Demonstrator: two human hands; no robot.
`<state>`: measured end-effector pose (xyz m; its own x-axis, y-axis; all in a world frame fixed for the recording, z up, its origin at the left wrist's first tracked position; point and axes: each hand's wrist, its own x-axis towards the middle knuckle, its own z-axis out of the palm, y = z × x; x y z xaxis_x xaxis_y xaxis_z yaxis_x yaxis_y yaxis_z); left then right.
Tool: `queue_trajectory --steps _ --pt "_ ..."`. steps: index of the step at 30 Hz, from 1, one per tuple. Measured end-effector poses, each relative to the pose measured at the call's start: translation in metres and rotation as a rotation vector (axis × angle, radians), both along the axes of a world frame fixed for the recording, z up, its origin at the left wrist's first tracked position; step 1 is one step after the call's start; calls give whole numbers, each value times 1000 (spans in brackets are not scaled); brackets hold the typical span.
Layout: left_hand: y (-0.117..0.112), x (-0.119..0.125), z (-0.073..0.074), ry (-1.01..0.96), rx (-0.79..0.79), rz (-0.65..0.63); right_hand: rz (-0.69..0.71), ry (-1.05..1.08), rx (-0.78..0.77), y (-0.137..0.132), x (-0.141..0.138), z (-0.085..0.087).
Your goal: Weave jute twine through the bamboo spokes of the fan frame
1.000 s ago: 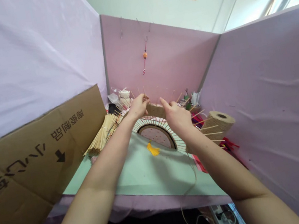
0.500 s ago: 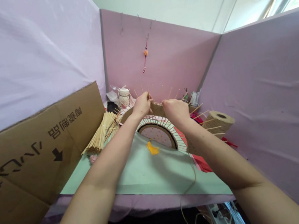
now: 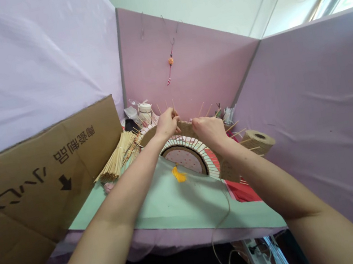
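Note:
A semicircular woven piece with thin wooden sticks fanning out stands on the table. Its pale pink dotted centre [image 3: 184, 158] is edged in black and tan, and a broad brown woven band [image 3: 185, 128] runs across the sticks. My left hand [image 3: 168, 124] is closed in a pinch at the top of the band, near an upright stick. Just to its right, my right hand [image 3: 210, 130] is curled into a fist against the band's upper edge; its fingertips are hidden. A tan cord [image 3: 227, 202] hangs from the right part. A yellow tassel [image 3: 179, 174] lies below the centre.
A bundle of wooden sticks [image 3: 118, 158] lies left, beside a tall cardboard sheet [image 3: 91, 151]. A brown roll [image 3: 258, 141] and red cloth [image 3: 243, 190] are at right. A white lidded container [image 3: 145, 111] stands behind. Purple-covered panels [image 3: 324, 115] enclose the table.
Both hands stay nearly in place on the woven piece. My right forearm has swung slightly outward, and more red cloth shows. The whole view has shifted a little.

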<state>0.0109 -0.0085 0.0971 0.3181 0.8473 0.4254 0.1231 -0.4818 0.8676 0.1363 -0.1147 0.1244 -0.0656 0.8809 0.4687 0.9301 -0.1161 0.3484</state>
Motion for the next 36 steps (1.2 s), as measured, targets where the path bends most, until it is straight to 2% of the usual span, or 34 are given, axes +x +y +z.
queue_trajectory --steps 3,5,9,17,21,24,29,33,36 --pt "-1 2 -3 -88 -77 -130 0 -24 1 -1 3 0" --pt "-3 2 -5 -79 -113 -191 -1 -44 -11 -2 5 0" --pt "-6 -1 -6 -36 -82 -231 13 -77 -36 -6 7 -2" --pt "-5 5 -10 -71 -9 -116 21 -3 -7 -12 11 -10" --pt "-5 7 -13 -97 -9 -113 102 166 180 -21 25 -18" --pt "-5 8 -14 -114 -11 -115 105 284 306 -29 34 -27" --pt "-4 8 -15 -110 -3 -91 43 329 278 -29 36 -38" --pt "-2 8 -15 -98 1 -95 -43 324 273 -25 31 -38" --pt "-1 9 -16 -94 1 -78 -59 294 243 -24 27 -35"
